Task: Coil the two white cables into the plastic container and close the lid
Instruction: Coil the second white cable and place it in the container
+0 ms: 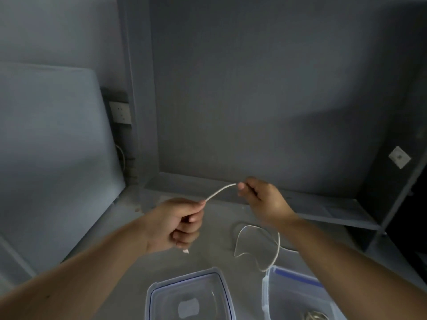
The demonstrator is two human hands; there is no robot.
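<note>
White cable [220, 191], clear container [298, 296] (blue-trimmed), grey table [217, 255].

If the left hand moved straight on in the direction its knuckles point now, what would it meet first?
Probably the right hand. The left hand points up and to the right along the stretched white cable, and the right hand pinches the other end. Depth is unclear; past that comes the grey back wall.

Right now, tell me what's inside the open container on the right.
A coiled cable lies at the bottom of the container; the frame edge cuts off the rest.
</note>
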